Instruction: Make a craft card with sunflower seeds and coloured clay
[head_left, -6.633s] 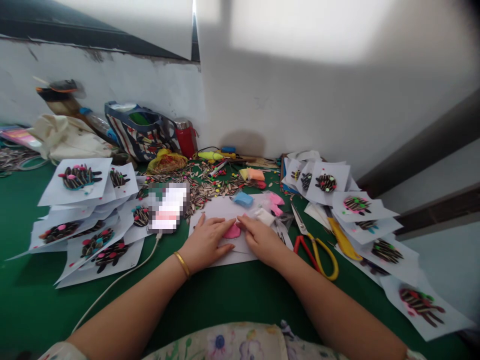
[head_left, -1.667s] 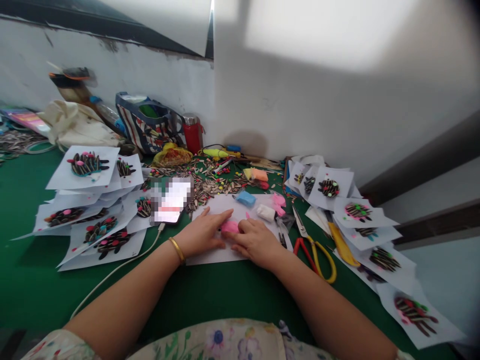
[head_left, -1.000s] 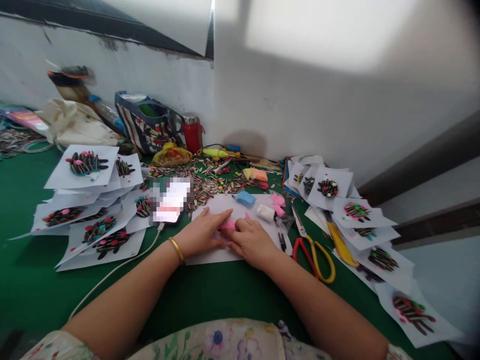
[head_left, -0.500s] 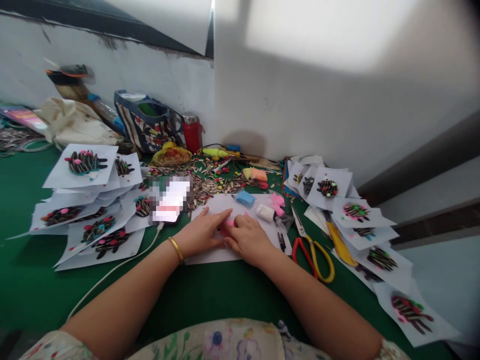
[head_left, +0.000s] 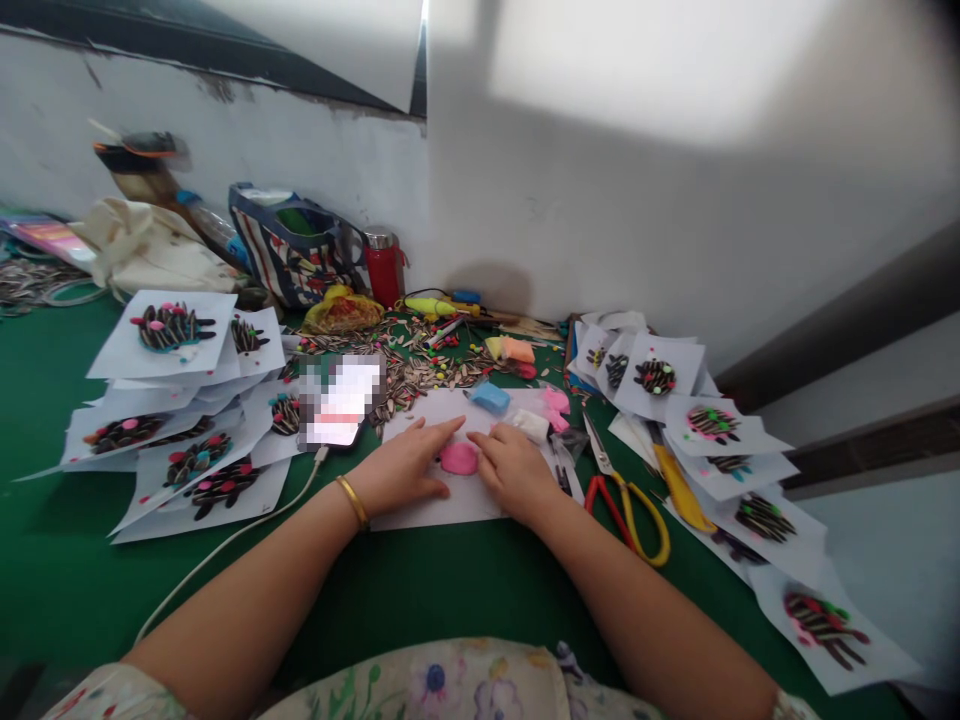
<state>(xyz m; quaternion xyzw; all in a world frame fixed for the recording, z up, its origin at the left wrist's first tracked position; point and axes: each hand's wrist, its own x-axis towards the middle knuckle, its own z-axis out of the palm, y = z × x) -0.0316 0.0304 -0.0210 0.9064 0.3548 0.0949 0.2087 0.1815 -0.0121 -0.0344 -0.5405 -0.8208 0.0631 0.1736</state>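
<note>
A flattened pink clay piece point(head_left: 459, 459) lies on a white sheet point(head_left: 420, 516) in front of me. To its left, my left hand point(head_left: 405, 462) rests on the sheet with thumb and fingers spread, holding nothing. My right hand point(head_left: 510, 468) is at the right edge of the pink piece, its fingers bent and the thumb near the clay; nothing shows in its grasp. Beyond my hands sit a blue clay pack point(head_left: 490, 398), a white clay pack point(head_left: 529, 425) and a pink clay pack point(head_left: 556, 408).
Scissors point(head_left: 628, 505) lie right of the sheet. A phone point(head_left: 346, 402) with a cable is at the left. Sheets with seed pictures flank both sides, left point(head_left: 161, 335) and right point(head_left: 776, 518). Loose seeds point(head_left: 412, 365), a red flask point(head_left: 384, 268) and a bag point(head_left: 296, 245) are behind.
My right hand has moved right, away from my left hand, and its fingers have come off the pink clay, which now shows more fully. The left hand has barely shifted.
</note>
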